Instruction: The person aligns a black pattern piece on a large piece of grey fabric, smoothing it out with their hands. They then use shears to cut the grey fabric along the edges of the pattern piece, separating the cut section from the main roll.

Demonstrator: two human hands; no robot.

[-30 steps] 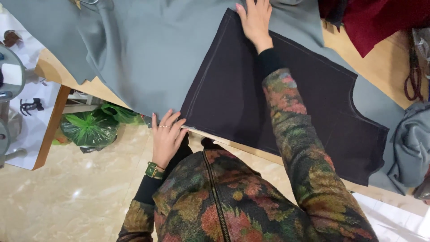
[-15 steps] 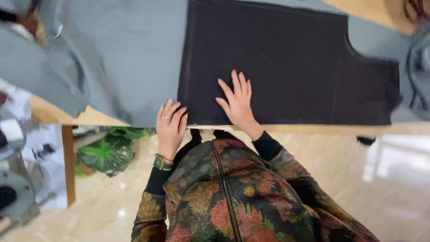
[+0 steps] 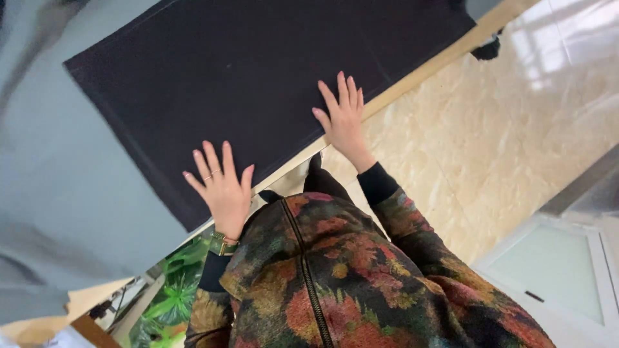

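A large piece of black fabric (image 3: 258, 71) lies flat on grey cloth (image 3: 58, 193) that covers a wooden table (image 3: 412, 80). My left hand (image 3: 222, 187) rests flat with spread fingers on the fabric's near edge, close to its left corner. My right hand (image 3: 342, 116) also lies flat, fingers apart, on the same near edge further right, by the table's rim. Neither hand holds anything. A watch and a ring show on my left hand.
The table's wooden front edge runs diagonally from lower left to upper right. Beyond it is a shiny beige tiled floor (image 3: 503, 129). A green leafy plant (image 3: 164, 303) sits under the table at lower left. A white mat (image 3: 554, 270) lies at lower right.
The view has swung and tilted. My right hand slid right along the fabric's near edge, away from the left hand; both stay flat on the fabric.
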